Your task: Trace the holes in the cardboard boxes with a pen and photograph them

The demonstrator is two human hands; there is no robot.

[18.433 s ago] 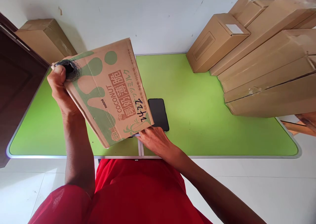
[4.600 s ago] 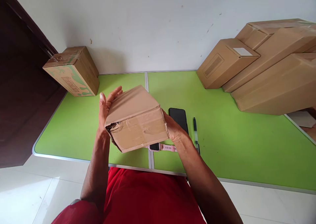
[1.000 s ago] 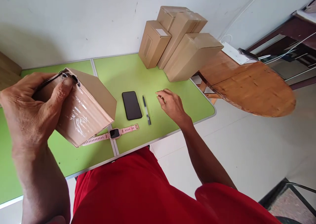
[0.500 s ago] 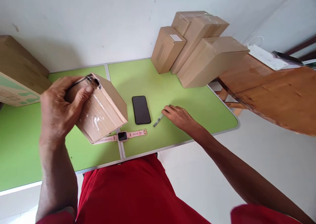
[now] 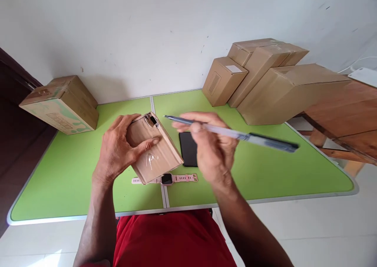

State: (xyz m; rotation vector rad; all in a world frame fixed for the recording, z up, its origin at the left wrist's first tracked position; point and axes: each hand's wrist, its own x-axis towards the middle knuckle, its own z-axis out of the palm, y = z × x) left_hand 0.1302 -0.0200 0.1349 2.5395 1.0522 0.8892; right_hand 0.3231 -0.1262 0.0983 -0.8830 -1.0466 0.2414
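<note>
My left hand (image 5: 118, 151) grips a small taped cardboard box (image 5: 157, 151), held tilted above the green table (image 5: 73, 172). My right hand (image 5: 213, 149) is closed round a pen (image 5: 235, 134), raised above the table, its tip pointing left toward the box's top corner. A black phone (image 5: 188, 151) lies on the table, partly hidden behind my right hand. A pink smartwatch (image 5: 169, 178) lies flat just below the box, near the table's front edge.
A printed cardboard box (image 5: 60, 104) stands at the table's far left corner by the wall. Several plain cardboard boxes (image 5: 265, 78) are stacked at the far right. A wooden table (image 5: 347, 110) adjoins on the right. A dark door (image 5: 11, 141) is on the left.
My right hand has picked the pen up off the table and brought it toward the box. My left hand has lowered the box toward the table's middle. The view swung back left.
</note>
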